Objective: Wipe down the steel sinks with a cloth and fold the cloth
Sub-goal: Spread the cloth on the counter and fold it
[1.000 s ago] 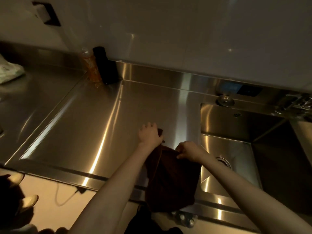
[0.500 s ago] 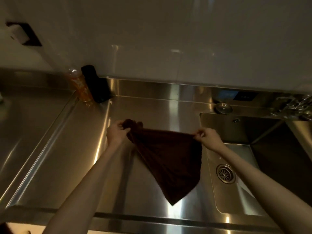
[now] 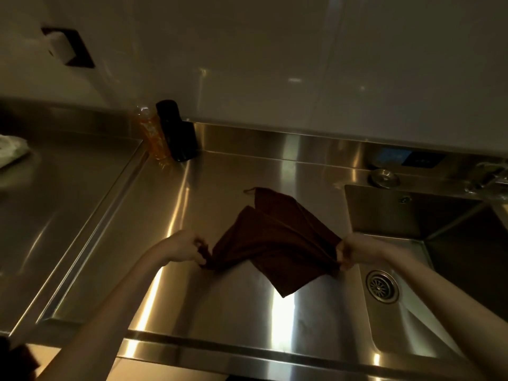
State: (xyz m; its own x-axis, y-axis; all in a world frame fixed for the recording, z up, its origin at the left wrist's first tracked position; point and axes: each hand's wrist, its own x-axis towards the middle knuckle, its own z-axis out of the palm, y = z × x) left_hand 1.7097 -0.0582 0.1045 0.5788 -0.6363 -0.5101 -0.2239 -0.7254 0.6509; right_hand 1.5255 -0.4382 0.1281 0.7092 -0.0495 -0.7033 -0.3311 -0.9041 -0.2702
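A dark brown cloth [image 3: 275, 243] is stretched between my two hands over the steel drainboard [image 3: 220, 312]. My left hand [image 3: 184, 247] pinches its left corner. My right hand [image 3: 354, 250] pinches the right corner near the basin's edge. The far part of the cloth lies flung forward on the steel, with a small loop at its far tip. One corner hangs toward me. The steel sink basin [image 3: 412, 215] with its round drain [image 3: 382, 286] lies at the right.
An orange bottle [image 3: 152, 136] and a black container [image 3: 177, 132] stand against the back wall. A second steel surface [image 3: 55, 193] lies left, with a pale bag [image 3: 11, 149] at its edge. A round knob [image 3: 384, 177] and a faucet [image 3: 492, 177] sit behind the basin.
Both hands lifted the cloth off the counter's front edge, spread it wide, then lowered it toward me. The hanging part has swung forward onto the steel.
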